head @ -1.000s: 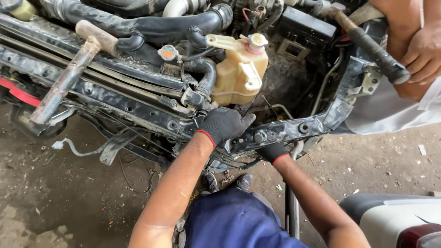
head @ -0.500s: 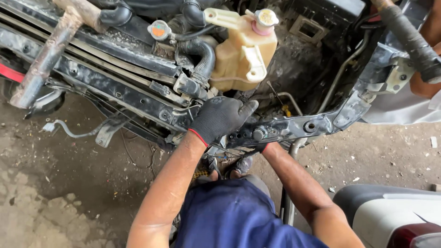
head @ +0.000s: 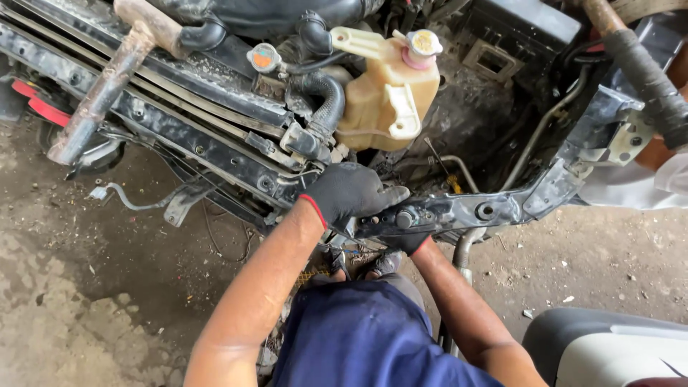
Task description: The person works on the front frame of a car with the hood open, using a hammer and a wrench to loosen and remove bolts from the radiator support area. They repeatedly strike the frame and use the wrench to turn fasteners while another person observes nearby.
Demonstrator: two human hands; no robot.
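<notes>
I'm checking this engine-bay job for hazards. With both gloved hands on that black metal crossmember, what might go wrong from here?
1. The right hand is tucked under the black crossmember; if the bar drops or shifts, fingers could get pinched.
2. The left hand presses on top beside bracket edges near the radiator frame; a slip might scrape the bare forearm.
3. The plastic coolant tank sits just above; a jolt could knock it.

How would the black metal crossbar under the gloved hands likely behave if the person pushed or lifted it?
The black metal crossbar looks like pressed steel, so probably stiff, not floppy. It seems joined to the side bracket, so a push would likely barely move it. Its grimy surface might be slippery under the left hand.
</notes>
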